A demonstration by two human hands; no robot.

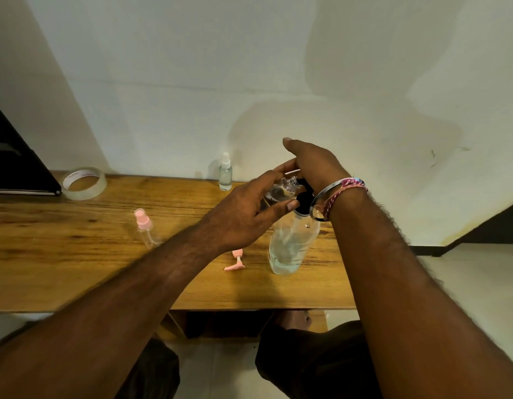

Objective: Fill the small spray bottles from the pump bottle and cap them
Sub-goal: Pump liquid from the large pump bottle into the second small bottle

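A clear pump bottle (290, 249) with a black pump head (303, 201) stands on the wooden table (77, 254), partly filled with clear liquid. My right hand (313, 165) rests palm-down on the pump head. My left hand (246, 214) grips a small clear uncapped spray bottle (284, 188), tilted with its threaded neck at the pump's nozzle. A pink spray cap (235, 262) lies loose on the table just left of the pump bottle. A small bottle with a pink cap (144, 228) stands to the left. Another small bottle with a white cap (225, 172) stands by the wall.
A roll of clear tape (84, 182) lies at the table's back left, beside a dark flat object (13, 168). The wall (249, 82) runs right behind the table. My knees and a bare foot (295, 319) show below the table's front edge.
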